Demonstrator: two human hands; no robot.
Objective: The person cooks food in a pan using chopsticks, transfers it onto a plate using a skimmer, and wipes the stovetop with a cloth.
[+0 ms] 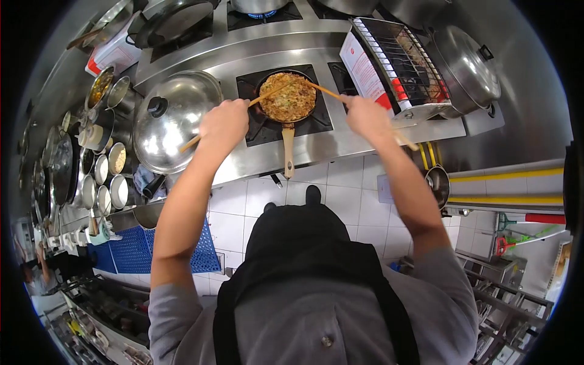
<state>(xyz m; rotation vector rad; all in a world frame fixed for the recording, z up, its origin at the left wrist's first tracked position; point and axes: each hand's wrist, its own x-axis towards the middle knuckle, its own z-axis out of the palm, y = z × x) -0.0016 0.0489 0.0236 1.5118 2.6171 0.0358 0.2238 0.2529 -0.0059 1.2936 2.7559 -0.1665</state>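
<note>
A browned, pancake-like round [286,104] fills a small frying pan on the burner in front of me, and the pan's pale wooden handle [288,153] points toward my body. My left hand [224,126] is closed around a long wooden chopstick [265,96], whose tip reaches the upper part of the round. In my right hand [367,117], fingers also closed, is another wooden chopstick [325,90] angled in from the right. Its tip is at the pan's upper right edge. Both sticks extend out behind the hands.
A large domed lid [185,100] lies left of the pan. To the right stand a wire-topped grill [404,61] and a lidded pot [465,73]. Several small bowls [117,157] crowd the left. A flame [261,14] burns behind. Another person [45,267] is at far left.
</note>
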